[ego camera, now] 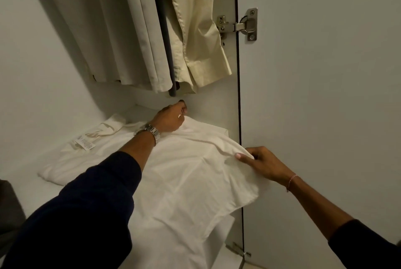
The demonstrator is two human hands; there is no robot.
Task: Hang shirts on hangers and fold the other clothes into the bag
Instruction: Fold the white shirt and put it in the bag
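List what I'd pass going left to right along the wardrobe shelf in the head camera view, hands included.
Folded garment with the label → left hand gripping the far edge of the white cloth → right hand pinching its right edge → wardrobe door.

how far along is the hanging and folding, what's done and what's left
Looks done: pale garments and a cream shirt hang in the wardrobe, and a folded cream garment lies on the shelf. In hand: the left hand and right hand each pinch an edge of the white garment spread on the shelf, apparently mid-fold. Left: finishing this fold and bagging the clothes; no bag is visible.
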